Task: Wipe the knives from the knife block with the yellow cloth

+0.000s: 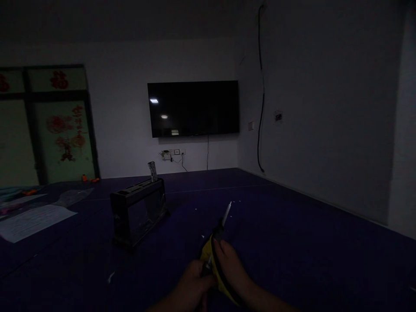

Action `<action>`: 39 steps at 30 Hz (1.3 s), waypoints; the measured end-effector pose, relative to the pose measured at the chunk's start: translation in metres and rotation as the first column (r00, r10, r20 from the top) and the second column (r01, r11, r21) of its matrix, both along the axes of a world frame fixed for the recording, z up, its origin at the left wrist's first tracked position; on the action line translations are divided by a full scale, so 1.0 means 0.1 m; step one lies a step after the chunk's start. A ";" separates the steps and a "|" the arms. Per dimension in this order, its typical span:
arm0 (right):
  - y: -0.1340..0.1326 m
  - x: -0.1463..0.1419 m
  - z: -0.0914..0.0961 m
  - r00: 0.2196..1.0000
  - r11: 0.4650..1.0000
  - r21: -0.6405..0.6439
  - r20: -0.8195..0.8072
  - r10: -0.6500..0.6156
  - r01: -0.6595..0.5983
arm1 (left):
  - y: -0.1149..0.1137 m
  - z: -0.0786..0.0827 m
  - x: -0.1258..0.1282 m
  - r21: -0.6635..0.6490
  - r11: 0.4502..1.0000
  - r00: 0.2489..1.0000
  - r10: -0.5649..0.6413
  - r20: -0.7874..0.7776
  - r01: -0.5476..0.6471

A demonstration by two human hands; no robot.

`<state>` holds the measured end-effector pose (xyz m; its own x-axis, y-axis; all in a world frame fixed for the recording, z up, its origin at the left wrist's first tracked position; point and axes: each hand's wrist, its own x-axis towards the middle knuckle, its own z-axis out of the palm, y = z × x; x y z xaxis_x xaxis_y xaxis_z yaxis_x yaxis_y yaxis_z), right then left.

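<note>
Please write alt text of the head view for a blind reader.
Left hand and right hand hold a yellow item edged in black, a pale rod pointing away, in dim light. A black rack stands leftward on the purple surface; a television hangs behind.

The tool shaft [226, 212] looks like bright, shiny metal. Black rack [143, 196]: smooth plastic or painted metal, can't tell w/ this light. TV screen [195, 108] = v. glossy. Sheet [37, 222] is matt paper, clear wrap [73, 197] thin crinkly plastic, purple surface [292, 234] mostly matt tbh.
</note>
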<state>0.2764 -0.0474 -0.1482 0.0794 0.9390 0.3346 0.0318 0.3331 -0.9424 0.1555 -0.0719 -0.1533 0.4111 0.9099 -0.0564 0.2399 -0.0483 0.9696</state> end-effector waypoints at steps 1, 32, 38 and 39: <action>0.00 0.00 0.00 1.000 1.000 0.003 0.009 -0.001 0.001 | 0.00 0.01 0.01 0.000 1.000 1.000 -0.001 -0.003 0.001; 0.04 0.00 -0.09 0.949 0.999 0.044 0.314 -0.033 0.020 | 0.00 0.01 0.02 0.025 1.000 0.995 -0.013 0.101 0.010; 0.03 0.01 -0.10 0.943 0.998 0.064 0.331 -0.037 0.016 | -0.02 0.03 0.02 0.031 0.999 0.993 -0.020 0.118 0.016; 0.03 0.01 -0.11 0.943 0.997 0.066 0.330 -0.049 0.029 | -0.02 0.02 0.02 0.033 0.999 0.992 -0.020 0.127 0.015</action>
